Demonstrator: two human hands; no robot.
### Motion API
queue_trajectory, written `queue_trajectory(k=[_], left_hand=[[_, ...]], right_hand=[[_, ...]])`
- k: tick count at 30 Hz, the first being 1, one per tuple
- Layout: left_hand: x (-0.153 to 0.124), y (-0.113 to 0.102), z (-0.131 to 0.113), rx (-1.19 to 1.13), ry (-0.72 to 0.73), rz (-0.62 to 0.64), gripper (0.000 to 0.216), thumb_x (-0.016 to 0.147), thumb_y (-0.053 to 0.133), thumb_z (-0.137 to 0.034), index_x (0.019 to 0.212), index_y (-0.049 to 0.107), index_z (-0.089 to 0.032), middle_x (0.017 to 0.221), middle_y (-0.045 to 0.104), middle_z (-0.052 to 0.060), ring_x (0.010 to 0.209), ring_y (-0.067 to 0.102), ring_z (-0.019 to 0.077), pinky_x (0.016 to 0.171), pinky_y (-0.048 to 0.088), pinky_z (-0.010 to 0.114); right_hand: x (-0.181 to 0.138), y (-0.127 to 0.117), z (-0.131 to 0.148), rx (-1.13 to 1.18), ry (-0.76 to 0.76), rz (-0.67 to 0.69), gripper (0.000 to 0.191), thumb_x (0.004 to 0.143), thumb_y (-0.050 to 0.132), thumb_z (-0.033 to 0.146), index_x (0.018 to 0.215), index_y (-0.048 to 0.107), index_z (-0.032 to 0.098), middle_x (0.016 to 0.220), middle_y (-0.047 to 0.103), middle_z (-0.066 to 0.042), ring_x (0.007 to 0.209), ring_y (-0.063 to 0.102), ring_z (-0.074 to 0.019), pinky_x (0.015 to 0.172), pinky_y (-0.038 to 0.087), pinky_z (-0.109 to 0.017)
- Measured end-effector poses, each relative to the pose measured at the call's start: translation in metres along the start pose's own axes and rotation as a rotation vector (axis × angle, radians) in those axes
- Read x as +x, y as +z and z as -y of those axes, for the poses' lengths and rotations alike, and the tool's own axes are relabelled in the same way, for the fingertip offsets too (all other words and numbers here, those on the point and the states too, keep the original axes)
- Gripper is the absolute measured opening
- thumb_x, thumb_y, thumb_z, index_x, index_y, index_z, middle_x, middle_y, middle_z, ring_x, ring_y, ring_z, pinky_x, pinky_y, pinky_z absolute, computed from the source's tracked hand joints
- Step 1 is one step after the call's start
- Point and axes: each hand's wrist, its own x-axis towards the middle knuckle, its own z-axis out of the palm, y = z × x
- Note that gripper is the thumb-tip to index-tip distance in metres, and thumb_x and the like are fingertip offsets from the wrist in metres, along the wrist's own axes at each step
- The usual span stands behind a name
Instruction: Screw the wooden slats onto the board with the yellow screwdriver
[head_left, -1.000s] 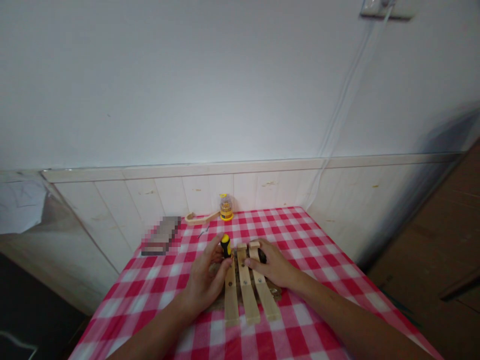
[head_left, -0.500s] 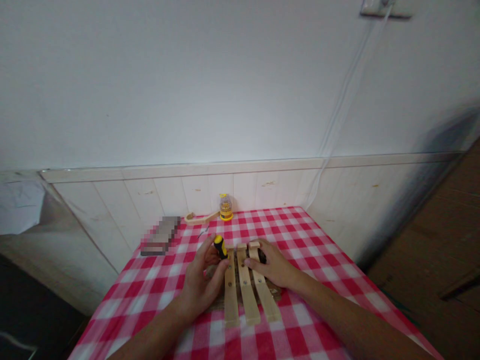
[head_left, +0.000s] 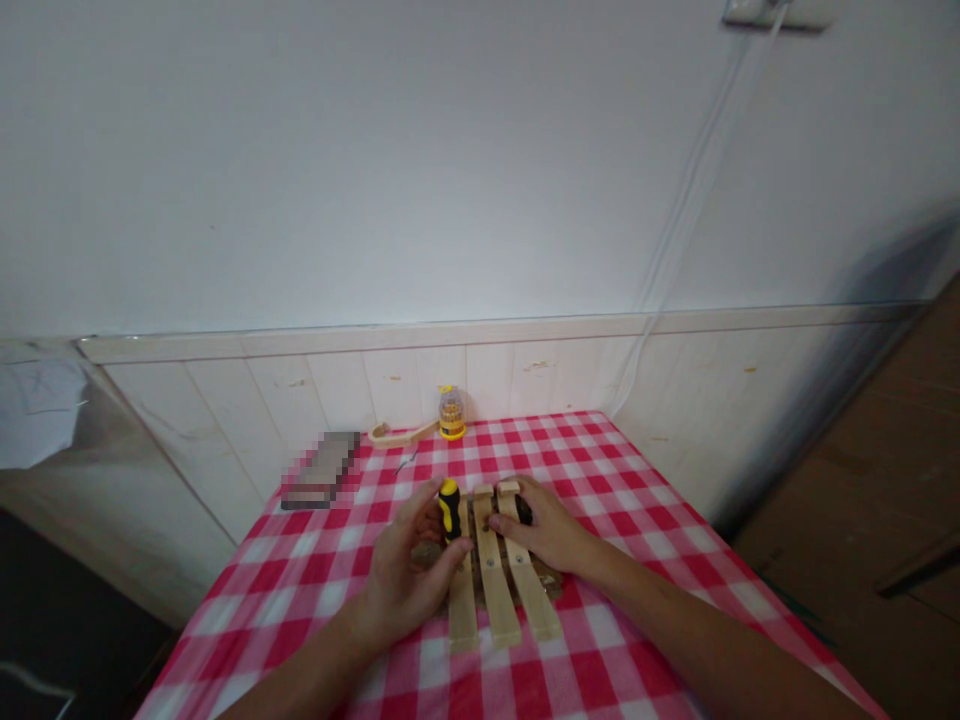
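Note:
A short screwdriver (head_left: 450, 508) with a yellow and black handle stands nearly upright between the thumb and fingers of my left hand (head_left: 401, 565). Its tip is hidden at the left wooden slat (head_left: 463, 620). Beside that lie a middle slat (head_left: 501, 612) and a right slat (head_left: 534, 600), each with a raised block at its far end and screws in its face. All three lie across a rough brown wooden board (head_left: 551, 582). My right hand (head_left: 551, 530) is closed over the right slat, its thumb against the middle one and its fingers around the far side.
A red and white checked cloth (head_left: 637, 600) covers the table. Near the wall are a yellow-capped clear container (head_left: 451, 415), a curved wooden piece (head_left: 401, 437) and a small thin item (head_left: 406, 462). A blurred flat object (head_left: 326, 470) lies at the left edge.
My left hand has shifted the screwdriver slightly right and nearer me over the left slat, and its handle is more upright. My right hand has stayed in place.

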Motion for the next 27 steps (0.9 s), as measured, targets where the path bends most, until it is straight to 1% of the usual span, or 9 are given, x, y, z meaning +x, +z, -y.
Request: queue_trajectory(k=[4, 7, 11, 15, 19, 24, 27], left_hand=[[-0.003, 0.001, 0.003, 0.015, -0.011, -0.007, 0.067, 0.091, 0.071, -0.015, 0.15, 0.045, -0.03, 0.107, 0.075, 0.006, 0.082, 0.076, 0.0157, 0.068, 0.064, 0.024], [-0.004, 0.001, 0.004, 0.06, -0.026, 0.001, 0.063, 0.09, 0.073, -0.017, 0.147, 0.048, -0.028, 0.102, 0.076, 0.005, 0.078, 0.076, 0.0153, 0.065, 0.064, 0.023], [-0.003, 0.0, 0.005, 0.132, 0.019, -0.004, 0.059, 0.088, 0.076, -0.023, 0.142, 0.051, -0.026, 0.099, 0.076, 0.005, 0.076, 0.074, 0.016, 0.066, 0.063, 0.024], [-0.005, -0.001, 0.01, 0.193, 0.057, -0.031, 0.059, 0.086, 0.079, -0.028, 0.139, 0.053, -0.025, 0.103, 0.076, 0.006, 0.076, 0.073, 0.017, 0.065, 0.062, 0.026], [-0.007, -0.001, 0.013, 0.212, 0.078, -0.025, 0.059, 0.086, 0.078, -0.026, 0.139, 0.052, -0.025, 0.107, 0.075, 0.007, 0.08, 0.073, 0.0174, 0.067, 0.062, 0.026], [-0.004, -0.002, 0.007, 0.167, 0.118, 0.012, 0.055, 0.091, 0.073, -0.024, 0.141, 0.05, -0.024, 0.1, 0.076, 0.006, 0.072, 0.071, 0.0147, 0.065, 0.061, 0.025], [-0.001, -0.001, 0.003, 0.143, 0.119, 0.02, 0.054, 0.093, 0.07, -0.024, 0.143, 0.049, -0.024, 0.103, 0.076, 0.008, 0.075, 0.072, 0.0156, 0.066, 0.062, 0.026]], right_hand=[[0.001, 0.0, 0.0, -0.005, 0.014, 0.011, 0.017, 0.089, 0.073, 0.033, 0.097, 0.065, 0.02, 0.095, 0.068, -0.005, 0.088, 0.065, -0.0233, 0.078, 0.052, -0.034], [0.0, 0.0, 0.0, -0.007, 0.024, 0.016, 0.018, 0.089, 0.073, 0.033, 0.097, 0.065, 0.02, 0.095, 0.068, -0.005, 0.089, 0.065, -0.0237, 0.078, 0.051, -0.035], [0.0, 0.0, -0.001, -0.001, 0.021, 0.016, 0.018, 0.09, 0.072, 0.033, 0.098, 0.065, 0.019, 0.097, 0.068, -0.006, 0.091, 0.064, -0.0241, 0.081, 0.051, -0.035], [0.001, 0.0, -0.003, 0.003, 0.018, 0.02, 0.018, 0.09, 0.072, 0.033, 0.098, 0.065, 0.019, 0.098, 0.068, -0.006, 0.091, 0.064, -0.024, 0.081, 0.05, -0.036], [0.002, 0.0, -0.002, -0.007, 0.014, 0.026, 0.018, 0.09, 0.072, 0.032, 0.098, 0.065, 0.018, 0.098, 0.067, -0.007, 0.091, 0.064, -0.0244, 0.08, 0.05, -0.036], [0.002, 0.0, -0.001, -0.015, 0.024, 0.02, 0.018, 0.089, 0.073, 0.033, 0.098, 0.065, 0.019, 0.098, 0.068, -0.007, 0.091, 0.064, -0.0248, 0.081, 0.05, -0.036], [0.002, 0.0, -0.001, -0.016, 0.022, 0.018, 0.019, 0.09, 0.072, 0.034, 0.098, 0.065, 0.019, 0.097, 0.068, -0.007, 0.09, 0.065, -0.0249, 0.081, 0.05, -0.036]])
